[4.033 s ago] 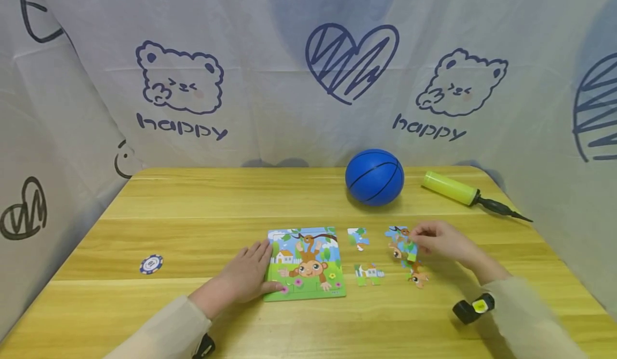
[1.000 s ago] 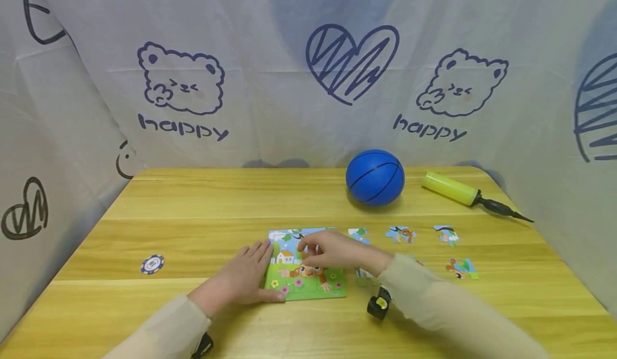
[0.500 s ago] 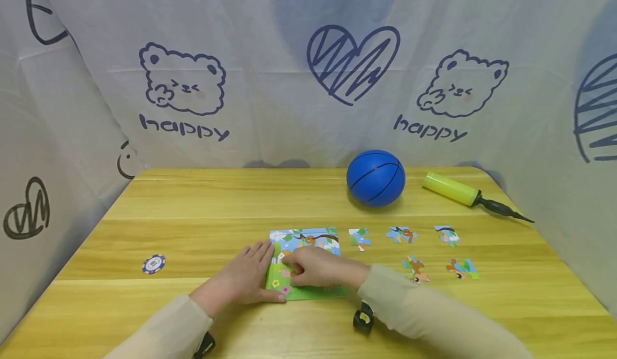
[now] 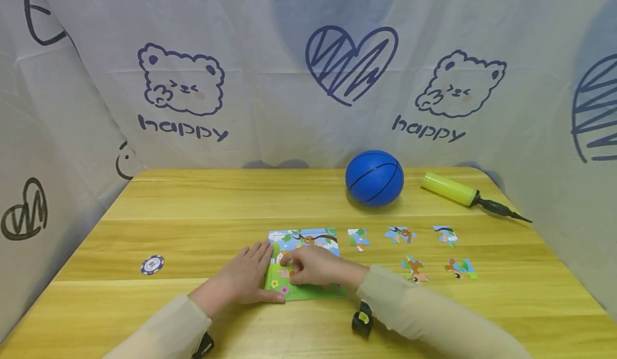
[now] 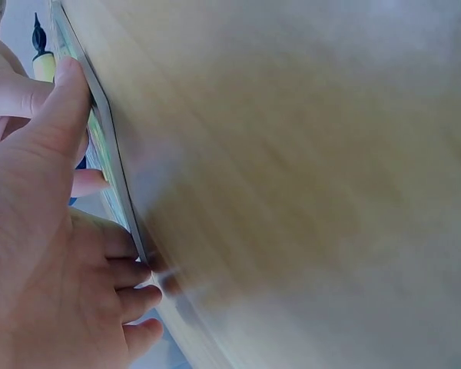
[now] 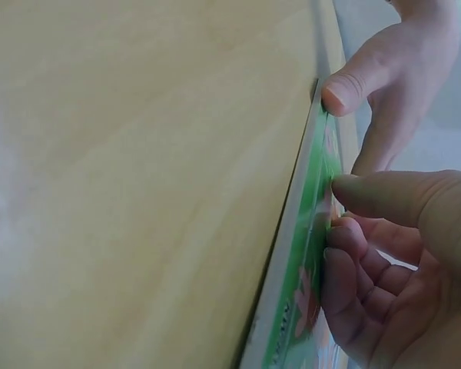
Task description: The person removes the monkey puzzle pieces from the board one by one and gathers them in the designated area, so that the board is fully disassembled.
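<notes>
A square monkey puzzle board (image 4: 315, 294) lies flat on the table. Along its left edge rests my left hand (image 4: 241, 276), fingers stretched out and thumb on the near left corner; the left wrist view shows that thumb (image 5: 71, 84) at the board's edge. My right hand (image 4: 313, 265) is over the middle of the board with bent fingers. In the right wrist view its thumb (image 6: 369, 191) and fingertips come down onto the picture surface; whether they pinch a puzzle piece cannot be told. Loose pieces lie to the right: an upper left piece (image 4: 358, 238), a bird piece (image 4: 400, 234) and several others.
A blue ball (image 4: 374, 178) stands behind the loose pieces. At the back right lies a yellow-green hand pump (image 4: 450, 189) with a black handle. A poker chip (image 4: 152, 264) is on the left of the table (image 4: 193, 198). White printed cloth (image 4: 270, 80) hangs behind.
The right hand went from the loose pieces on the right to the board, then slightly nearer the front edge. The loose pieces now lie spread apart in rows. The left hand has stayed put.
</notes>
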A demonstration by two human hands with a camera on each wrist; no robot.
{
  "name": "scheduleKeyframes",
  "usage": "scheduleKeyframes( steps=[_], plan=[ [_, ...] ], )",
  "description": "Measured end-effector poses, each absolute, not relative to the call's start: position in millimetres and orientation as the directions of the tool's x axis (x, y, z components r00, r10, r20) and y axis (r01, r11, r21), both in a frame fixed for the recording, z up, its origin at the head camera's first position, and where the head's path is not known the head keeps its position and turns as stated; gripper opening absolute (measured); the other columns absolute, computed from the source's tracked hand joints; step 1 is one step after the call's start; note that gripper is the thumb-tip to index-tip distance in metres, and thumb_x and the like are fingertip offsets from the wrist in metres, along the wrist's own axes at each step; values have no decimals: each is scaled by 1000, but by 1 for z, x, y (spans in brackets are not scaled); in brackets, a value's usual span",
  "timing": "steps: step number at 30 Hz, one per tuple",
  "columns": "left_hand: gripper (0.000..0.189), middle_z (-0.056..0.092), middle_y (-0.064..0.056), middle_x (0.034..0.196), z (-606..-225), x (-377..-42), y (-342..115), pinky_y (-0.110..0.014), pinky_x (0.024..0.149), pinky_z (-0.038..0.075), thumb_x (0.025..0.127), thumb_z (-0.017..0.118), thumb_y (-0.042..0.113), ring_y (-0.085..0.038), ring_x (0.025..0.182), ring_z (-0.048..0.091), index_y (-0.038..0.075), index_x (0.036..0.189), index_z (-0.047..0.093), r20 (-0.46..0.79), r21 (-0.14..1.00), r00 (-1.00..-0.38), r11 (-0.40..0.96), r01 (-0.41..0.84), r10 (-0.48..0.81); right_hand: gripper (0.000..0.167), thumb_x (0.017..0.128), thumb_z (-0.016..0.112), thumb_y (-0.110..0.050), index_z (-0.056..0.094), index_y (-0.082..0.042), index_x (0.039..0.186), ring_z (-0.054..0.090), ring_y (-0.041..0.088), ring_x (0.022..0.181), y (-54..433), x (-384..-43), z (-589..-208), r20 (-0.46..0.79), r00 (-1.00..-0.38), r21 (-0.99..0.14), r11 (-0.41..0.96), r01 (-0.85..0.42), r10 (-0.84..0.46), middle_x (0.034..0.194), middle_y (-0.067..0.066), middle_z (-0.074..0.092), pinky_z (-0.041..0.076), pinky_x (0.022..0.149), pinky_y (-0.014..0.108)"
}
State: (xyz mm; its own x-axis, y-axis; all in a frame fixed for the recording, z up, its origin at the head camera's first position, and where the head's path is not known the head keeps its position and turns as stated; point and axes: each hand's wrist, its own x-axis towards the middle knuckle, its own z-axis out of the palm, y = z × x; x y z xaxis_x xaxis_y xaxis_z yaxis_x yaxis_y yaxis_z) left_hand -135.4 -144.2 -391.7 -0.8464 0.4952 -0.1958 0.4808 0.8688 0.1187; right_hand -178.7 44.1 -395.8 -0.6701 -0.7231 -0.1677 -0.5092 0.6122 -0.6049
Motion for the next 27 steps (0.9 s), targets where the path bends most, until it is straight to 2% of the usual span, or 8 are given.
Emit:
scheduleKeyframes(
  steps=[5,9,13,22,27],
  plan=[
    [105,21,-27,145,-392,-135,-145,-48,108,20,76,54,68,-38,133,22,-12,138,27,-186,119,-844,865,488,502,29,84,65,-6,62,-9,113,51,5,49,46,-181,-399,-120,-671,-663,562,-495,-732,63,-9,57,41,48,18],
    [105,21,-27,145,-392,-135,-145,-48,107,20,76,54,68,-39,133,22,-12,138,27,-185,112,-843,863,492,505,24,86,63,-3,59,-10,109,53,7,52,48,-182,-401,-66,-645,-716,487,-500,-761,62,-5,58,42,50,18],
    [105,20,-26,146,-392,-135,-144,-48,108,20,76,53,68,-38,133,21,-12,138,27,-195,114,-842,864,491,504,19,88,62,-8,56,-11,106,51,7,52,50,-182,-402,-28,-631,-746,437,-503,-775,63,-3,56,42,49,19],
    [105,19,-26,146,-391,-136,-144,-48,108,18,77,54,68,-38,134,19,-12,139,25,-212,129,-845,871,473,490,16,90,62,-14,55,-13,104,54,14,51,51,-183,-402,-55,-676,-819,420,-391,-735,61,4,58,43,44,22],
    [105,19,-27,146,-391,-135,-144,-48,108,18,76,54,68,-38,133,20,-12,139,26,-202,126,-845,869,478,494,14,91,60,-14,53,-12,104,45,16,44,60,-183,-397,-66,-653,-865,370,-339,-754,56,6,54,39,40,22]
  ],
)
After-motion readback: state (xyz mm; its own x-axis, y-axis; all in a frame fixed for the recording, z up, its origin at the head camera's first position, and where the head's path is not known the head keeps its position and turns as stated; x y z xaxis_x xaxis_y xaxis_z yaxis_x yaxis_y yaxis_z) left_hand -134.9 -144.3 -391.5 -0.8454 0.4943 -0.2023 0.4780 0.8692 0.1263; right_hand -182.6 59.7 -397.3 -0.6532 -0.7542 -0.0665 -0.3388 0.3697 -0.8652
